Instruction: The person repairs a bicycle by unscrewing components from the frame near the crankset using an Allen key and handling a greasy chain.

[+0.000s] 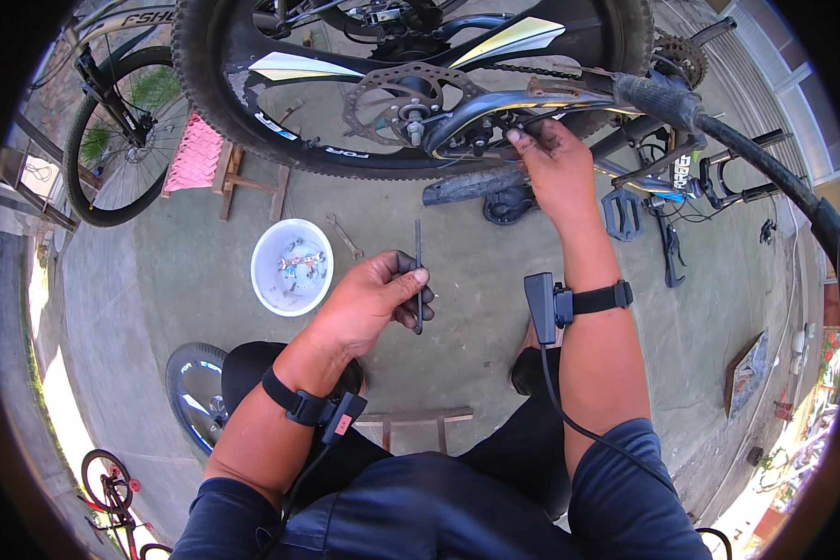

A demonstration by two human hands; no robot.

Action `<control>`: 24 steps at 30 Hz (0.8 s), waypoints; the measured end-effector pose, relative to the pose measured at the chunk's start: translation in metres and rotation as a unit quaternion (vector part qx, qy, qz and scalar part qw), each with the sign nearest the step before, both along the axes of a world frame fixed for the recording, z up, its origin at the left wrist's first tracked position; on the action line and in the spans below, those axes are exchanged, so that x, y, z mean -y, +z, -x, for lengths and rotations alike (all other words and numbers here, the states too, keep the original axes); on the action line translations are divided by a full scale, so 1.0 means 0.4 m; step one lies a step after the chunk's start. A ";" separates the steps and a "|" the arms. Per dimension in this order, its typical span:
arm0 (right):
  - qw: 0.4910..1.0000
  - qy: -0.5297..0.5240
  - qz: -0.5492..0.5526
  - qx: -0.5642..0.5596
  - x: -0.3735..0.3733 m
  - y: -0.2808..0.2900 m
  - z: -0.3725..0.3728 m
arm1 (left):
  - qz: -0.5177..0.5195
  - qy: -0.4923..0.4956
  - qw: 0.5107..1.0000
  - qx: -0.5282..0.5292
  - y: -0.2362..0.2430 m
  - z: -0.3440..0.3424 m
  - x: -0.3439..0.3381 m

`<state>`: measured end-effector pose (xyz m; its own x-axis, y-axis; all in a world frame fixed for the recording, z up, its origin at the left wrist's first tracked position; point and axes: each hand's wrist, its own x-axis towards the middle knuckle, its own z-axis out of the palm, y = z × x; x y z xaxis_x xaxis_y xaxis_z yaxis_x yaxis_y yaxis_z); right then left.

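My left hand is closed around a thin dark hex key, held upright above the floor with its short bent end at the bottom. My right hand reaches up to the bicycle frame, thumb and fingers pinched beside the disc brake caliper. What lies between those fingertips is too small to make out. Just left of them, the brake rotor sits at the hub of a black spoked wheel with a knobbly tyre.
A white bucket holding tools and small parts stands left of my left hand, with a wrench beside it. A black saddle and a pedal hang below the frame. Another bicycle wheel stands far left; a loose wheel lies near my knee.
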<state>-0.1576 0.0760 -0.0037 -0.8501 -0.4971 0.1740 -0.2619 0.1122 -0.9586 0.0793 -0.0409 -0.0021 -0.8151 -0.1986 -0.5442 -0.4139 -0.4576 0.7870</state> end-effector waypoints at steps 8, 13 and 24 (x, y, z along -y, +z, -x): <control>0.999 -0.001 0.032 0.025 0.007 0.003 -0.006 | -0.002 -0.005 1.000 -0.006 -0.002 -0.003 0.003; 0.998 -0.008 0.046 0.034 0.010 -0.006 -0.003 | -0.002 -0.011 1.000 -0.014 -0.005 -0.003 0.003; 0.997 -0.044 0.053 0.027 0.020 -0.015 -0.007 | -0.004 -0.010 1.000 -0.011 0.002 -0.001 0.002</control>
